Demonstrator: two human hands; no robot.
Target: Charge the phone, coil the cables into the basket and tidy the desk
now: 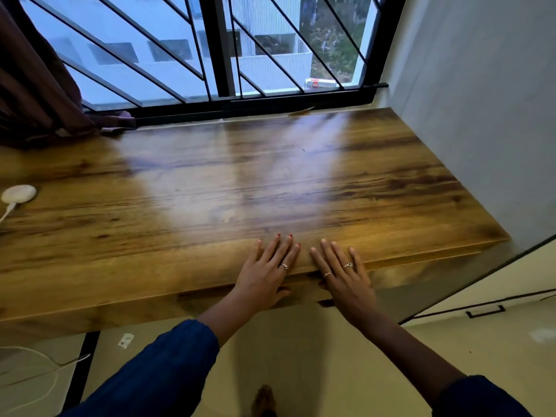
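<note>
Both hands lie flat with straight fingers on the near edge of the wooden desk (210,188), holding nothing — the left hand (266,275) just beside the right hand (346,276), fingertips on the top, palms over the edge. No basket or phone shows in this view. Well to the left of the left hand, at the desk's far left edge, sits a round white charger puck (18,193) with its white cable (7,210) running off the side. Beyond the hands stands a barred window (216,49), a dark curtain (33,85) at its left. Right of the right hand rises a pale wall (481,100).
</note>
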